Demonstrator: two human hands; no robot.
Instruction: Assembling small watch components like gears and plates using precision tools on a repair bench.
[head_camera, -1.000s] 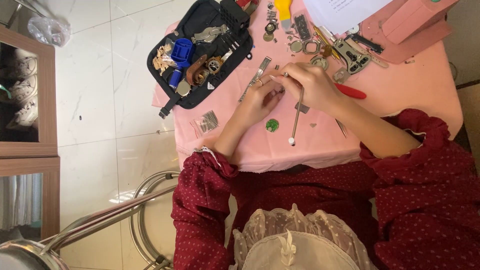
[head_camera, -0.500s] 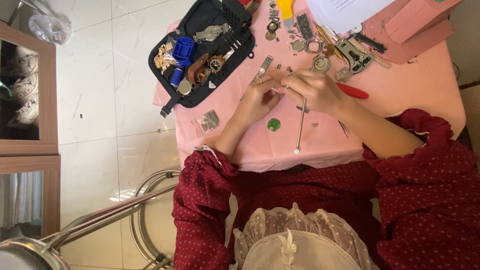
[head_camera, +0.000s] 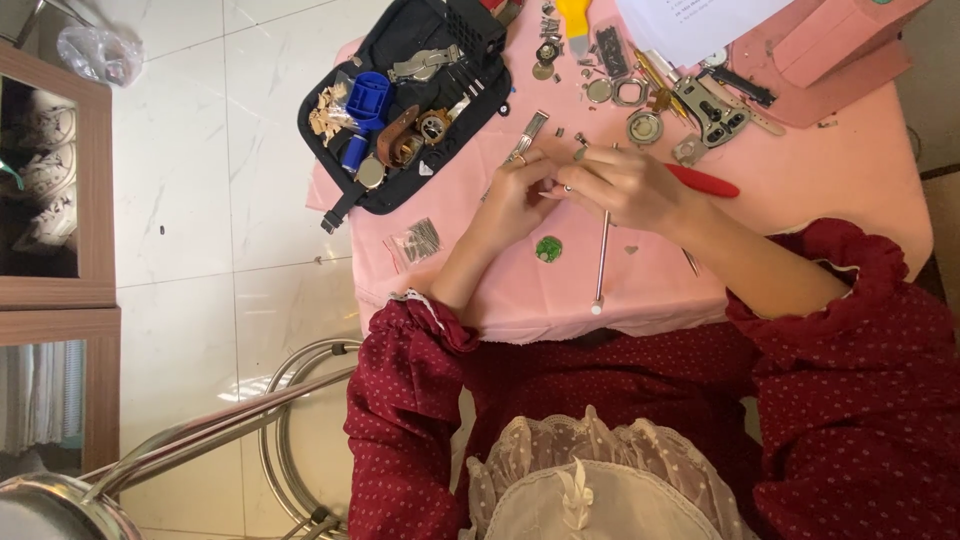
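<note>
Seen from the head camera, the left hand (head_camera: 512, 195) and right hand (head_camera: 625, 187) meet fingertip to fingertip over the pink table (head_camera: 850, 170), both pinched on a tiny metal part (head_camera: 563, 187) too small to identify. A thin metal rod (head_camera: 601, 255) slants down from under the right hand, with a green disc (head_camera: 548, 248) just beside it, while the black tool case (head_camera: 410, 95) lies open well above the left hand, and a red-handled tool (head_camera: 705, 181) pokes out behind the right.
</note>
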